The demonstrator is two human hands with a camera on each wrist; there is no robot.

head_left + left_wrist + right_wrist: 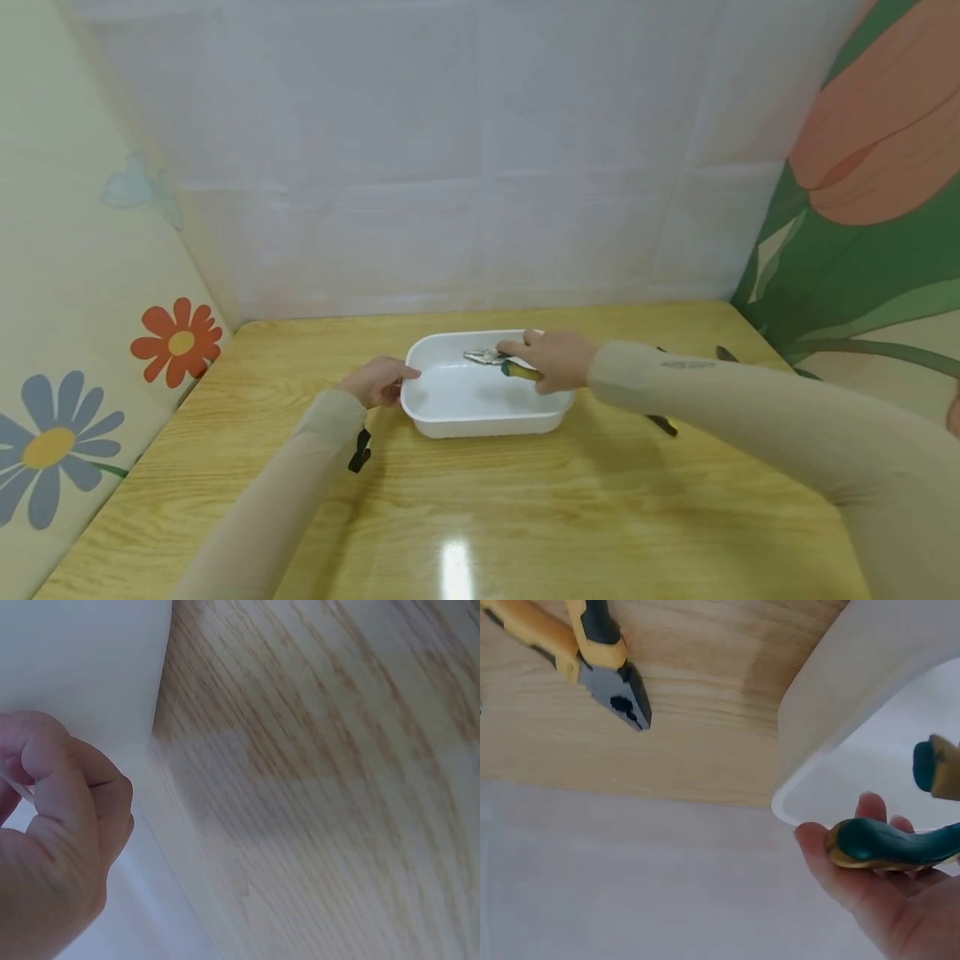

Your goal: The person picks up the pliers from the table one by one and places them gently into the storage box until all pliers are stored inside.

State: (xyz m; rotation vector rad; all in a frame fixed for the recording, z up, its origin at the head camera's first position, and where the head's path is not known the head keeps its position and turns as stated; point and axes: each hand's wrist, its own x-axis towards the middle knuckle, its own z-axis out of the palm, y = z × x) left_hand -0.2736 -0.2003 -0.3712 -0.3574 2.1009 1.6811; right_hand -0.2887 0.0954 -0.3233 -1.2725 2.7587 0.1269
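Observation:
A white rectangular tray [480, 427] sits on the wooden table. At its left end my left hand [377, 382] grips the rim, thumb on the inner side; the left wrist view shows those fingers [64, 776] curled at the wall. Over the tray's right part, my right hand [558, 360] holds pliers [486, 357] with a silver head pointing left and green-and-yellow handles. One handle [892, 844] lies across the right hand's fingers in the right wrist view. Whether the pliers touch the tray floor, I cannot tell.
Right of the tray lie other pliers [604, 656] with yellow-and-black handles, mostly behind my right forearm in the head view. A dark tool end [726, 354] shows beyond the forearm. A white sheet [480, 167] hangs behind the table [525, 517]; flowered panels stand at both sides.

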